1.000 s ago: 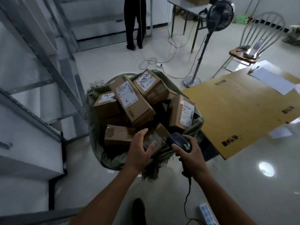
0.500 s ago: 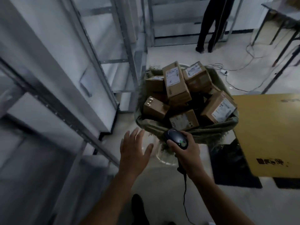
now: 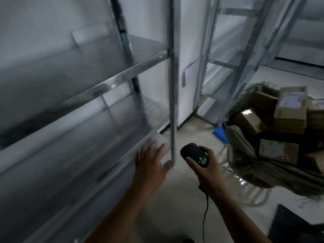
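Black scanner in hand beside a grey metal rack

The right hand (image 3: 208, 170) has its fingers curled round a rounded black scanner (image 3: 193, 154) with a glossy top and a small green light. A thin cord (image 3: 204, 218) hangs below, just right of the rack's upright post (image 3: 173, 95). The left hand (image 3: 150, 164), fingers straight and spread, is just left of the post at a smooth steel shelf (image 3: 98, 155) edge. Whether it touches is unclear. Well right of the post, brown cardboard boxes (image 3: 290, 111) fill a coarse olive sack (image 3: 259, 171).
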Demonstrator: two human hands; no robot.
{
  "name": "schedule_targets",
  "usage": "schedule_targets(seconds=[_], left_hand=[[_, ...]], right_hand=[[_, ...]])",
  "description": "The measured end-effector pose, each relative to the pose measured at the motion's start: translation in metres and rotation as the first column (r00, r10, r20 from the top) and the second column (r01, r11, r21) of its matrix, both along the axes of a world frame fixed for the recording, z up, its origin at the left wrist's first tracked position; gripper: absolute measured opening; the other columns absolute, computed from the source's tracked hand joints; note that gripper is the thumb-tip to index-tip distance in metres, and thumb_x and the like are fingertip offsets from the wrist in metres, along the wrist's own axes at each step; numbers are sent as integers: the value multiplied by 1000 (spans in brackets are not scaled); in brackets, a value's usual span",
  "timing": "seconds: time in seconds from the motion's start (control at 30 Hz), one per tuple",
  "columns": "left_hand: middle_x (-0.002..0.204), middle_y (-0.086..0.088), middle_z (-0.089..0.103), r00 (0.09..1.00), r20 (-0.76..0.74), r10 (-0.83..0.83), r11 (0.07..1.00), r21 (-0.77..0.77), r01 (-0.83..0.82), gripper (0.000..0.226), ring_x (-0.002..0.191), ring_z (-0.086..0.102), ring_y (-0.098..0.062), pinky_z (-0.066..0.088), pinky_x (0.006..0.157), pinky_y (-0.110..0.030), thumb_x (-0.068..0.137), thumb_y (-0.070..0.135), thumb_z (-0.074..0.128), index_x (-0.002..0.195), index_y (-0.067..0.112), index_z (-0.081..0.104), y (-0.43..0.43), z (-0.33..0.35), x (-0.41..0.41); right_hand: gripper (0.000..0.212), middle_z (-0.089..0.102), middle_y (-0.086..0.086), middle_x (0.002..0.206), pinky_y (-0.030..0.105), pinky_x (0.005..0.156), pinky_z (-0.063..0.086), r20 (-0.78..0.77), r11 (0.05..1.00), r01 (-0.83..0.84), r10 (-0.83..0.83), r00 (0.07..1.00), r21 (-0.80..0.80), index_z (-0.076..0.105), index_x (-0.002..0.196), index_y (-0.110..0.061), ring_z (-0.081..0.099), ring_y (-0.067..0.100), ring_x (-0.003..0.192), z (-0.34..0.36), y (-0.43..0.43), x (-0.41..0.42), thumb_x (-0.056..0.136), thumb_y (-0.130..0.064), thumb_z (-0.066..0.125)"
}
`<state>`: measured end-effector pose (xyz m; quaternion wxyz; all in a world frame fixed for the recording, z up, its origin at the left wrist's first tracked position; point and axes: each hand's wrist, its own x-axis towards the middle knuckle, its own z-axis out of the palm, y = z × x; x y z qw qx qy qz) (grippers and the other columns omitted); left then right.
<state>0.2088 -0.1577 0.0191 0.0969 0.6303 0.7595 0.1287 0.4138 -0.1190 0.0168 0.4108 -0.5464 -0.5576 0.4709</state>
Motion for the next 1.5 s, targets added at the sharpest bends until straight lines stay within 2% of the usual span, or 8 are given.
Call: schedule_targets(seconds=[0.23, 0.43, 0.57, 0.67, 1.0, 1.17, 1.4, 1.5], left_hand=[[173, 5, 4, 985, 35, 168, 986, 2, -168, 83, 159, 2, -29, 7, 128, -54, 88, 81, 19, 161, 42, 23, -133, 5, -53], [173, 5, 8, 946, 74, 317, 943, 87, -323, 75, 159, 5, -29, 14, 127, -57, 94, 76, 29, 159, 40, 25, -272, 5, -81], [173, 6, 4, 899, 64, 433, 895, 90, -438, 74, 160, -1, -27, 7, 128, -54, 97, 74, 30, 162, 39, 20, -358, 9, -91], [173, 3, 6, 850, 55, 523, 844, 100, -526, 73, 160, 0, -28, 5, 127, -53, 100, 69, 38, 163, 38, 18, -415, 15, -107], [171, -8, 21, 554, 139, 821, 525, 200, -827, 88, 158, 13, -33, 14, 125, -58, 88, 79, 21, 160, 30, 33, -595, 14, -176], [171, -5, 20, 364, 176, 915, 340, 152, -928, 91, 158, 11, -32, 13, 125, -56, 86, 79, 18, 161, 30, 30, -688, 13, -224], [163, -12, 35, 221, 130, 967, 206, 118, -971, 77, 152, 29, -37, 34, 116, -66, 94, 75, 33, 155, 27, 39, -807, 7, -298], [170, -8, 22, 178, 132, 975, 170, 68, -983, 79, 158, 13, -32, 19, 125, -61, 94, 77, 29, 159, 31, 30, -837, 14, -328]], right_hand=[[49, 68, -10, 110, 33, 80, 62, -44, 974, -223, 224, 974, 30, 53, 119, -45, 70, 13, 94, 4, -91, -69, 83, -34, 85], [49, 65, -13, 115, 25, 78, 61, -14, 914, -391, 394, 919, 108, 52, 120, -44, 68, 4, 99, 17, -199, -115, 84, -33, 83], [50, 61, -20, 114, 13, 77, 56, 16, 838, -531, 533, 846, 123, 50, 123, -40, 62, -15, 101, 28, -264, -141, 85, -31, 81], [53, 62, -16, 117, 13, 78, 55, 23, 787, -600, 604, 797, 141, 52, 127, -34, 62, -14, 102, 34, -301, -168, 84, -30, 82], [58, 57, -15, 119, 13, 77, 56, 91, 443, -885, 885, 457, 144, 47, 134, -28, 62, 4, 109, 33, -435, -298, 87, -32, 79], [63, 60, -13, 118, 30, 82, 62, 102, 294, -947, 946, 308, 130, 50, 132, -29, 66, 13, 107, 30, -492, -387, 77, -46, 76], [52, 59, -21, 110, 7, 72, 50, 55, 187, -977, 980, 193, 99, 49, 130, -30, 60, -14, 99, 14, -603, -513, 87, -26, 80], [50, 61, -18, 111, 6, 73, 51, 27, 162, -982, 986, 165, 99, 50, 128, -31, 61, -15, 97, 15, -641, -555, 88, -24, 79]])
